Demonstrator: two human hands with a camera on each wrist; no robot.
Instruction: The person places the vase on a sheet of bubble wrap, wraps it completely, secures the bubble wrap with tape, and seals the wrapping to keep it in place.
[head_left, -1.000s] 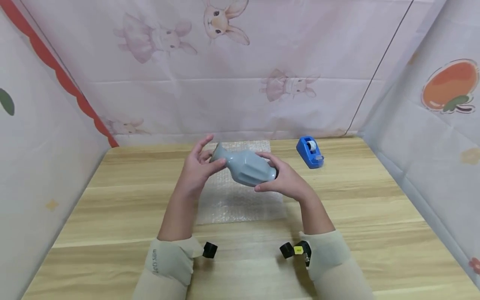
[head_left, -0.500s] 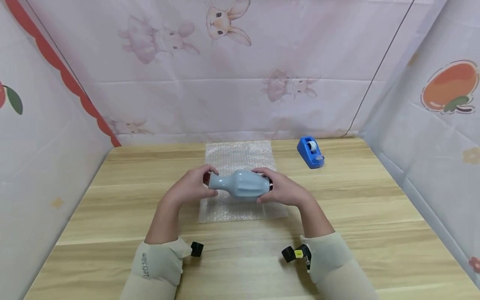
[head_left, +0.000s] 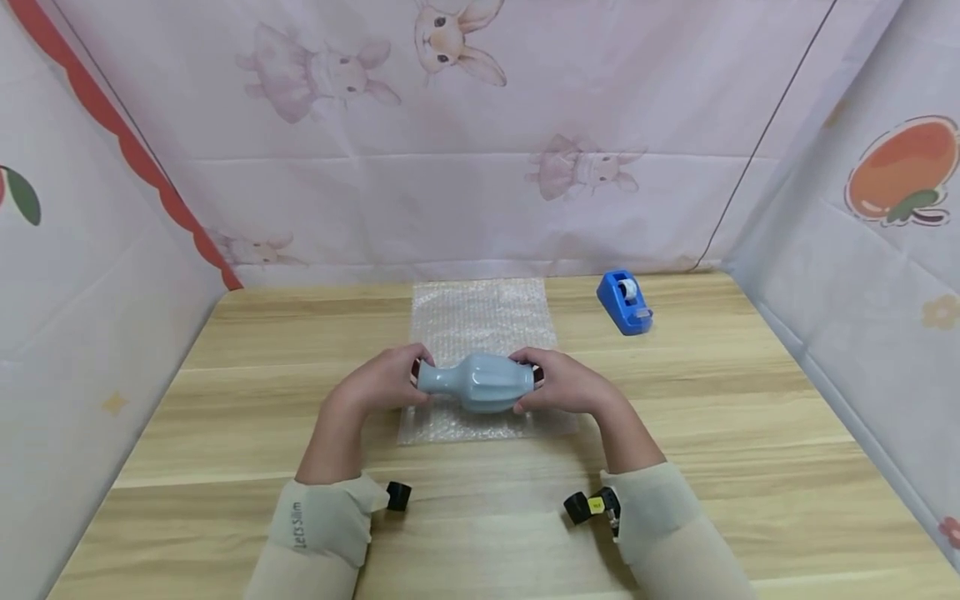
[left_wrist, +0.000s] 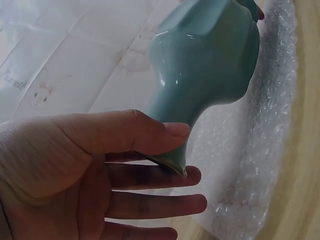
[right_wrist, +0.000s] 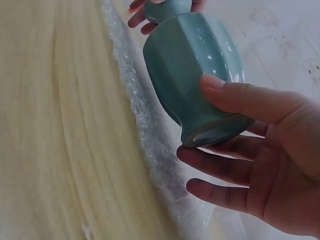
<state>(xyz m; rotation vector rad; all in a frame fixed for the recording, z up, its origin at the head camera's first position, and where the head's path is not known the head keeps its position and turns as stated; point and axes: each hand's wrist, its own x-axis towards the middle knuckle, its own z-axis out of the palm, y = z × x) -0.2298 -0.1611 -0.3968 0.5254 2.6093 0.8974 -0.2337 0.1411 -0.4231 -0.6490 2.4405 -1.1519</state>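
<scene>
A glossy blue-green ceramic vase (head_left: 491, 383) with a fluted body lies sideways between both hands, above a sheet of bubble wrap (head_left: 480, 312). My left hand (head_left: 384, 379) pinches its flared mouth end; in the left wrist view the thumb lies on the neck (left_wrist: 172, 107) and the fingers reach behind the rim. At the base end, my right hand (head_left: 566, 383) grips the vase. The right wrist view shows the thumb on the fluted side and the fingers under the foot (right_wrist: 215, 132). Whether the vase touches the wrap is hard to tell.
A blue tape dispenser (head_left: 624, 304) with a roll of tape stands at the back right of the wooden table (head_left: 247, 400). Printed cloth walls (head_left: 375, 208) enclose the back and both sides. Small black devices (head_left: 577, 507) are worn at both cuffs.
The vase has come nearer to me and lower, turning from tilted to level across the wrap. My left hand has shifted its hold at the mouth end, its raised fingers now closed in.
</scene>
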